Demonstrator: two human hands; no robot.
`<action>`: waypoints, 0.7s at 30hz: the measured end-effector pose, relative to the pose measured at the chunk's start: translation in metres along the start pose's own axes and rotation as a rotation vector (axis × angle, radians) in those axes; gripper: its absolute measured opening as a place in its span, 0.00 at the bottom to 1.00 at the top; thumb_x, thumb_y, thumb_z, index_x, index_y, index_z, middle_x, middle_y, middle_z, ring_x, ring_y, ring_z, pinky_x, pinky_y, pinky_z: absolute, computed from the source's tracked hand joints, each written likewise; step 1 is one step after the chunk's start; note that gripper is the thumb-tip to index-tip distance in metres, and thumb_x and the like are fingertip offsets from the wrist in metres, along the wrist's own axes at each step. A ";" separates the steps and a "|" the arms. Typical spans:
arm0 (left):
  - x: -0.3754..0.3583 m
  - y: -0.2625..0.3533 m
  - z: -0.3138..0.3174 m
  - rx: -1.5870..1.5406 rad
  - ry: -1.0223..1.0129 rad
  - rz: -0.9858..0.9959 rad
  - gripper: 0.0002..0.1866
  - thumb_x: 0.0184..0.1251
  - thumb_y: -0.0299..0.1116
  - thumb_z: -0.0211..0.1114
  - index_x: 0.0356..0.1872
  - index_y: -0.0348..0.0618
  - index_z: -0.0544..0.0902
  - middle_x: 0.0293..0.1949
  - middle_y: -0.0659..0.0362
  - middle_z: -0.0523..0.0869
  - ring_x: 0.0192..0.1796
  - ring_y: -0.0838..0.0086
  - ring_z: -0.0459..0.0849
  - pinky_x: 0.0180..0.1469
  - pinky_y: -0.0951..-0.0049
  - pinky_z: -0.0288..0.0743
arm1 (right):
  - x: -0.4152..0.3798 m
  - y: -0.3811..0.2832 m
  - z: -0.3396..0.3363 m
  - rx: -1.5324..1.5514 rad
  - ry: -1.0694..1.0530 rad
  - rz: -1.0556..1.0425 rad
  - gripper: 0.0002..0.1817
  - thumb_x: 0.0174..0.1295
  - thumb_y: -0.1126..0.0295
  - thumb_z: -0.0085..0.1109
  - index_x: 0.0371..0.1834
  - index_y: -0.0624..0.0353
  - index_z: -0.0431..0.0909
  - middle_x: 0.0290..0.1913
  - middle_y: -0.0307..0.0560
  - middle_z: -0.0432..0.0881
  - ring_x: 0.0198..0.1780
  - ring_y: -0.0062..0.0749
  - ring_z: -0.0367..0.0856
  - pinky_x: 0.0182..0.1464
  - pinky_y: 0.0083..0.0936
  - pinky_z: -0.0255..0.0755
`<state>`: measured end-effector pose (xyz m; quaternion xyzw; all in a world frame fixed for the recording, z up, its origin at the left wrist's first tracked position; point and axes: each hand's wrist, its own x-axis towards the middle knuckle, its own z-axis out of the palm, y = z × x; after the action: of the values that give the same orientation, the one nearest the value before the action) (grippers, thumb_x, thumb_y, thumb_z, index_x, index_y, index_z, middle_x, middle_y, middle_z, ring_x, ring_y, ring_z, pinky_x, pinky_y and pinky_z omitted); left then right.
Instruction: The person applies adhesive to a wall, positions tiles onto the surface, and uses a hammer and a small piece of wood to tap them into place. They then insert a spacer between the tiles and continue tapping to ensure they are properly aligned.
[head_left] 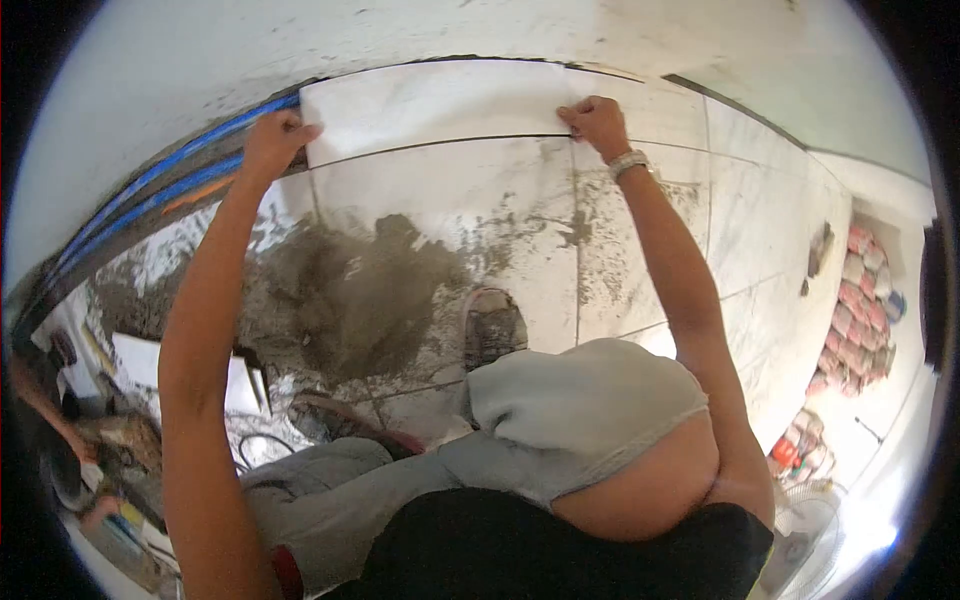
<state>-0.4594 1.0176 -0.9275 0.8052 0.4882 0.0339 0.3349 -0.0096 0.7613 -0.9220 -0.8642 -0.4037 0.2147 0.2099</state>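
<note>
A long white floor tile (435, 112) lies in the strip along the wall, level or nearly level with the tiles around it. At its left end, my left hand (275, 145) has its fingers curled at the edge, the thumb reaching onto the tile's corner. My right hand (597, 125), with a watch (628, 163) on the wrist, closes its fingers at the tile's right end. Left of the tile, blue pipes (180, 160) and an orange pipe (197, 195) run in the open channel beside the wall. What lies under the tile is hidden.
Wet grey mortar (370, 290) is smeared over the tiled floor in front of me. White tile pieces (185, 370) stand at the left, near another person's arm (50, 410). Stacked bags (860, 310) and a fan (805, 530) are at the right.
</note>
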 end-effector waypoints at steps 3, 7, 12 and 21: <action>-0.007 0.006 0.002 -0.046 0.068 -0.029 0.19 0.56 0.47 0.76 0.29 0.38 0.86 0.23 0.57 0.85 0.28 0.68 0.82 0.35 0.65 0.75 | -0.002 -0.004 0.000 0.201 -0.029 0.124 0.20 0.54 0.55 0.76 0.28 0.66 0.86 0.21 0.46 0.86 0.22 0.28 0.85 0.32 0.26 0.82; -0.001 -0.001 0.001 -0.019 0.038 -0.058 0.19 0.58 0.47 0.75 0.30 0.38 0.86 0.25 0.56 0.86 0.28 0.69 0.82 0.37 0.64 0.75 | 0.005 -0.016 -0.007 0.138 -0.082 0.143 0.20 0.52 0.59 0.79 0.28 0.67 0.85 0.22 0.48 0.87 0.22 0.27 0.86 0.31 0.25 0.83; 0.008 -0.002 -0.004 -0.150 -0.101 -0.139 0.17 0.59 0.45 0.76 0.28 0.40 0.84 0.22 0.62 0.81 0.24 0.76 0.76 0.26 0.68 0.71 | 0.019 -0.017 -0.019 0.048 -0.265 0.173 0.20 0.52 0.59 0.80 0.29 0.67 0.84 0.25 0.51 0.87 0.24 0.31 0.88 0.29 0.28 0.86; 0.006 0.000 -0.005 -0.090 -0.058 -0.081 0.17 0.57 0.44 0.76 0.27 0.39 0.85 0.20 0.63 0.81 0.23 0.77 0.75 0.28 0.69 0.71 | 0.017 -0.033 -0.029 -0.057 -0.331 0.147 0.19 0.54 0.59 0.78 0.29 0.67 0.84 0.29 0.51 0.88 0.27 0.33 0.88 0.31 0.29 0.86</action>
<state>-0.4582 1.0247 -0.9257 0.7696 0.5084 0.0191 0.3859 -0.0041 0.7889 -0.8836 -0.8498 -0.3745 0.3571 0.0999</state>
